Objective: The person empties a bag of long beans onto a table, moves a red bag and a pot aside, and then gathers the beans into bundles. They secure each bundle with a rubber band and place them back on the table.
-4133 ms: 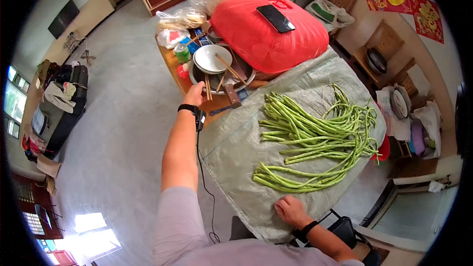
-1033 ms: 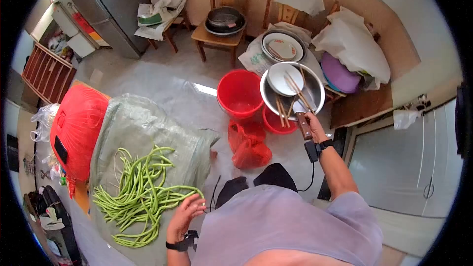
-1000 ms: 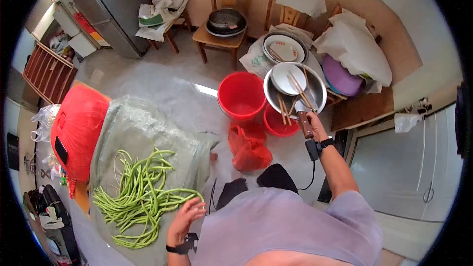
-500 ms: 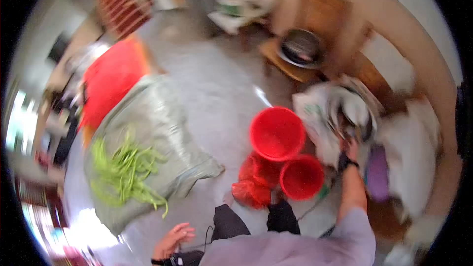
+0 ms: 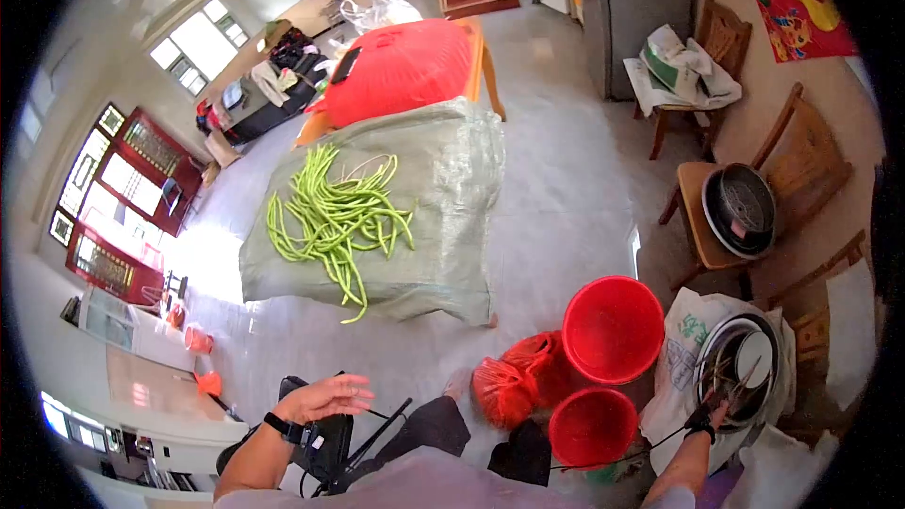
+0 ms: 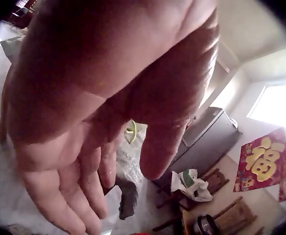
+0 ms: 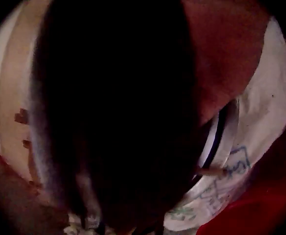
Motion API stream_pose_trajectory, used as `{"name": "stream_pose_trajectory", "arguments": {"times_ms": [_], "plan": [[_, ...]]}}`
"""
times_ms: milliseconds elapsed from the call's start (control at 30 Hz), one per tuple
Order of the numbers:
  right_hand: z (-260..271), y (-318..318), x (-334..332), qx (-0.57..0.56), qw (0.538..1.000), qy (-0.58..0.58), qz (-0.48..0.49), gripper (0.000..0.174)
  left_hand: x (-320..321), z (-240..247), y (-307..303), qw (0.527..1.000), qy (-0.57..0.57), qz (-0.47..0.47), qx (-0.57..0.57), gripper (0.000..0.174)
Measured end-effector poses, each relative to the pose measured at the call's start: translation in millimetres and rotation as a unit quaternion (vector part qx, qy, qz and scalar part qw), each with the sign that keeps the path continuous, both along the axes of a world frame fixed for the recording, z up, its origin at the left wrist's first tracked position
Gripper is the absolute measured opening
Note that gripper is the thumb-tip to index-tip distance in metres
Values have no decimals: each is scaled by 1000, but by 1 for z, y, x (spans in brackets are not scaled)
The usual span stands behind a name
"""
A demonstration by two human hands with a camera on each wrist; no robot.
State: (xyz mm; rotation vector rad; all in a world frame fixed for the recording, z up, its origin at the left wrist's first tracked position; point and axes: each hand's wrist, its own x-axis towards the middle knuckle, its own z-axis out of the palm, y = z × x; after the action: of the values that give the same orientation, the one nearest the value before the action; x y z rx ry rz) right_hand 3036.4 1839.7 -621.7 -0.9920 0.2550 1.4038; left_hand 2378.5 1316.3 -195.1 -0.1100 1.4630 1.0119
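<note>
My right hand [image 5: 718,409] grips the near rim of a metal basin [image 5: 728,351] at the lower right. Inside the basin are a white bowl [image 5: 754,356] and wooden chopsticks [image 5: 752,375]. It sits over a stack of wider basins on a chair covered with a white sack [image 5: 686,332]. A large dark shape blocks most of the right wrist view, hiding the fingers. Held in the air above a black chair [image 5: 325,448], my left hand [image 5: 325,398] has loosely bent fingers and nothing in it; the left wrist view shows its palm [image 6: 99,83].
Long green beans [image 5: 335,212] lie on a grey-green sheet [image 5: 452,188] over the table, beside a red-covered mound [image 5: 405,71]. Two red buckets [image 5: 613,330] and a red bag [image 5: 514,382] stand on the floor by my feet. A pan [image 5: 745,203] rests on another chair.
The basin with bowl and chopsticks has gone from the table, where my left hand touched it, over the red buckets in my right hand, to the basin stack. My view has swung round.
</note>
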Motion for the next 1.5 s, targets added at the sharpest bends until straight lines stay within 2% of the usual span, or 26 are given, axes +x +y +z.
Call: {"name": "stream_pose_trajectory", "arguments": {"times_ms": [33, 133, 200, 233, 267, 300, 400, 467, 500, 533, 567, 600, 633, 667, 700, 767, 800, 833, 967, 1067, 1100, 1200, 1267, 1333, 1467, 1500], "plan": [[38, -12, -17, -49, 998, 15, -23, 41, -1, 3, 1, 1000, 5, 8, 0, 47], [50, -22, -14, -6, 994, 105, -21, 48, -14, 5, -8, 999, 19, 27, 1, 44], [52, -36, 16, -84, 982, 168, -14, 22, -32, 8, -13, 999, 16, 34, -4, 42], [59, -45, 11, -78, 993, -21, 84, 19, -42, 13, -16, 999, 34, 34, 1, 41], [67, -54, 7, -100, 957, -214, 169, 24, -57, 15, -20, 998, 53, 37, 23, 41], [77, -68, 3, -122, 929, -300, 178, 23, -74, 16, -27, 995, 71, 44, 46, 41], [85, -136, -21, -125, 911, -303, 253, 23, -123, 33, -39, 985, 126, 63, 98, 40], [82, -188, -52, -98, 883, -267, 374, 23, -171, 32, -59, 979, 130, 91, 131, 38], [76, -214, -68, -49, 854, -229, 464, 23, -197, 30, -68, 975, 128, 106, 145, 38], [53, -225, -75, 89, 750, -104, 647, 24, -222, 26, -77, 975, 120, 130, 134, 37], [86, -276, -140, -2, 807, -194, 558, 25, -252, 22, -83, 973, 114, 151, 129, 37], [105, -288, -210, -184, 779, -254, 543, 26, -280, 17, -91, 970, 112, 179, 124, 36], [135, -307, -274, -238, 788, -141, 550, 27, -303, 8, -102, 966, 105, 206, 115, 36], [184, -334, -352, -144, 782, -101, 598, 24, -333, 1, -110, 962, 103, 228, 109, 35], [252, -356, -432, -58, 734, -161, 657, 23, -365, -11, -117, 958, 100, 243, 112, 34], [311, -374, -545, 6, 648, -112, 753, 16, -418, -41, -133, 951, 93, 273, 113, 32], [338, -382, -596, 7, 597, -157, 787, 16, -437, -49, -135, 949, 103, 278, 110, 33], [351, -382, -636, 65, 504, -182, 842, 16, -454, -54, -134, 946, 115, 283, 109, 34], [399, -400, -737, 232, 423, -217, 849, 18, -532, -89, -135, 935, 106, 298, 162, 30], [403, -398, -761, 229, 414, -242, 847, 20, -571, -77, -109, 916, 265, 286, 94, 25], [412, -403, -770, 204, 437, -239, 843, 21, -589, -85, -101, 894, 307, 314, 93, 21], [438, -411, -786, 166, 449, -229, 848, 22, -630, -90, -90, 879, 347, 321, 69, 24], [432, -413, -791, 160, 461, -196, 851, 23, -651, -98, -83, 853, 450, 258, -55, 25], [423, -414, -797, 136, 490, -154, 847, 25, -666, -97, -77, 876, 420, 196, -132, 25], [436, -400, -815, 141, 465, -193, 853, 26, -674, -102, -71, 874, 404, 239, -122, 39], [438, -397, -822, 139, 488, -188, 841, 24, -677, -107, -66, 854, 417, 289, -114, 45]]}}
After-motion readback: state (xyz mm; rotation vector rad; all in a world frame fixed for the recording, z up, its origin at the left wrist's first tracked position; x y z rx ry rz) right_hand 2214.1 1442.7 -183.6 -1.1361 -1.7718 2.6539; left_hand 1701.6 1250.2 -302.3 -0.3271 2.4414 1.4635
